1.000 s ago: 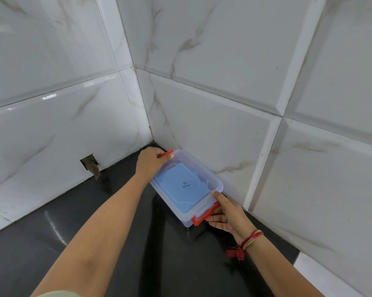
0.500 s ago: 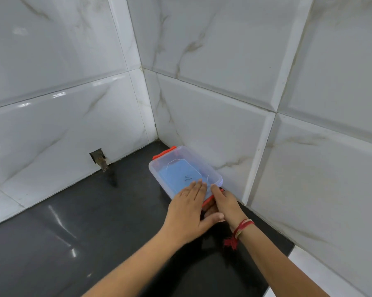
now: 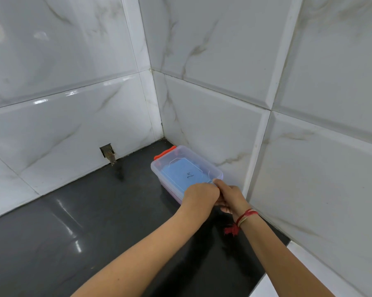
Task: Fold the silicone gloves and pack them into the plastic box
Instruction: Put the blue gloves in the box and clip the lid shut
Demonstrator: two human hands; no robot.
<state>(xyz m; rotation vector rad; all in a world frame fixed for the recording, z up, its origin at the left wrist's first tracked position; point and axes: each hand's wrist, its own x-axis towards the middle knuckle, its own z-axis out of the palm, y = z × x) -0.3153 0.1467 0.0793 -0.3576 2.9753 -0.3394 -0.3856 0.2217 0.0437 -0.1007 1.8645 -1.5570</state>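
Note:
A clear plastic box (image 3: pixel 180 161) with its lid on lies on the black counter (image 3: pixel 84 221) in the wall corner. Something blue, the folded gloves, shows through the lid (image 3: pixel 184 172). An orange latch (image 3: pixel 165 152) sits closed at the box's far end. My left hand (image 3: pixel 200 195) and my right hand (image 3: pixel 230 195) both curl over the box's near end, side by side, covering the near latch. Their fingertips are hidden there. A red thread band circles my right wrist (image 3: pixel 245 217).
White marble-look tiled walls (image 3: pixel 223 114) meet right behind the box and along its right side. A small broken hole in the tile (image 3: pixel 107 152) sits at counter level to the left. The counter's front edge (image 3: pixel 273 273) runs at lower right.
My left hand left the far orange latch and came to the box's near end beside my right hand. Its fingers, flat on the lid half a second ago, now curl over the near edge.

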